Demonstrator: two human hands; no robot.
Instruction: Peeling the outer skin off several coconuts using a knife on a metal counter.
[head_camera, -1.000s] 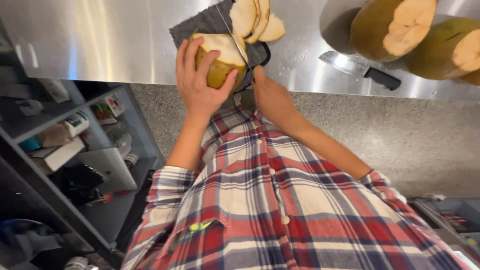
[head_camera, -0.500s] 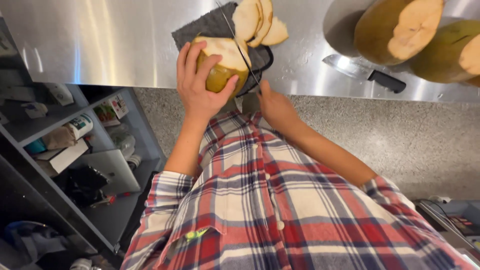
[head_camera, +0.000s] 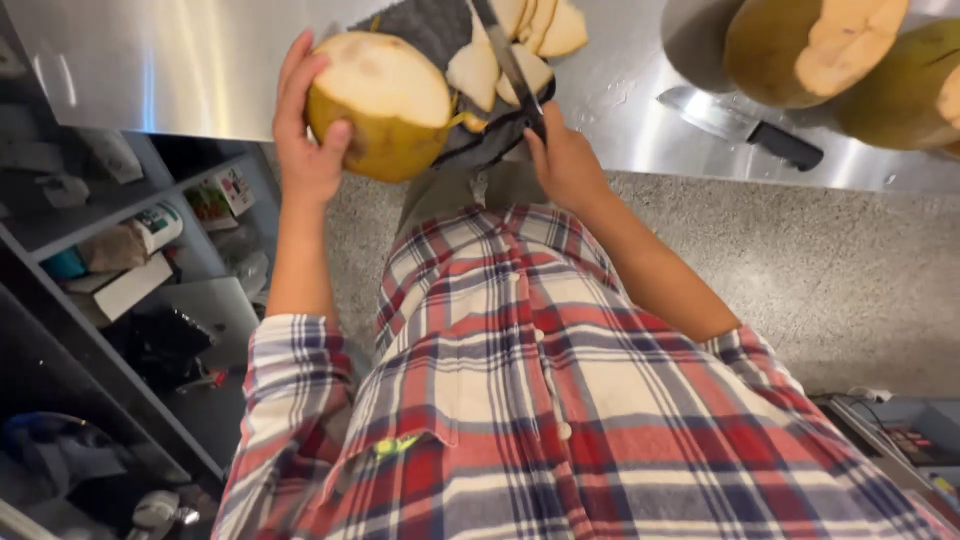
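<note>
Coconut (head_camera: 385, 105) beside husk slices (head_camera: 480, 72) (spare knife (head_camera: 745, 128) apart)

Coconut (head_camera: 385, 110) noted green-yellow, cut face cream; cloth (head_camera: 430, 25) grey; shirt (head_camera: 520, 400) plaid in red, white, blue.

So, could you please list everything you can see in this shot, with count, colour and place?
Held coconut: one, green husk with pale cut face, in the left hand.
Knife: one, steel blade, in the right hand.
Husk slices: several, pale, on the cloth.
Cloth: one, dark grey, on the counter.
Spare knife: one, black handle, lying on the counter.
Trimmed coconuts: at least two, green, top right.
Counter: one, steel.
Shelves: grey, lower left, holding clutter.
Shirt: one, plaid.
Left hand: grips coconut.
Right hand: grips knife.
</note>
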